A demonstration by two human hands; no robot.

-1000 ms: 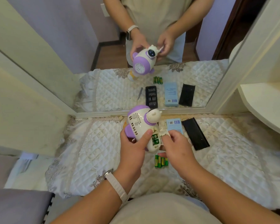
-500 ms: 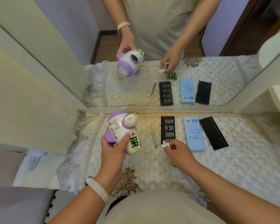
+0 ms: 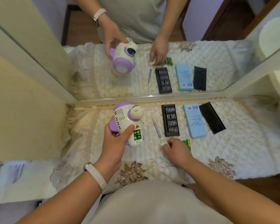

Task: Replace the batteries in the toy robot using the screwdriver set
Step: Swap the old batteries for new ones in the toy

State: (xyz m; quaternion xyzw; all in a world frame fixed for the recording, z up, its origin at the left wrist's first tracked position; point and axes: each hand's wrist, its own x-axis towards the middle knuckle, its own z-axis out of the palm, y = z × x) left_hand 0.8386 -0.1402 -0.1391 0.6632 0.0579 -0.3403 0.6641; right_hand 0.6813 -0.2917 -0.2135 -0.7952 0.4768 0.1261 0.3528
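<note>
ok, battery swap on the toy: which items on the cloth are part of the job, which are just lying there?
In the job:
toy robot, in the left hand, battery bay open
small white cover piece at the right hand
green batteries
screwdriver
bit tray

Lying about:
blue box
black lid

Toy robot point(image 3: 128, 122): glossy cream and matt lilac plastic, gripped by left hand point(image 3: 114, 143). Quilted white cloth point(image 3: 233, 143), soft and puckered, seen under right-hand fingertips point(image 3: 166, 145). Beyond them: screwdriver point(image 3: 156, 127) of brushed metal, bit tray point(image 3: 170, 120) of matt black plastic, pale blue card box point(image 3: 194, 121). Batteries point(image 3: 188, 143) beside the knuckles, glossy green wrap.
</note>
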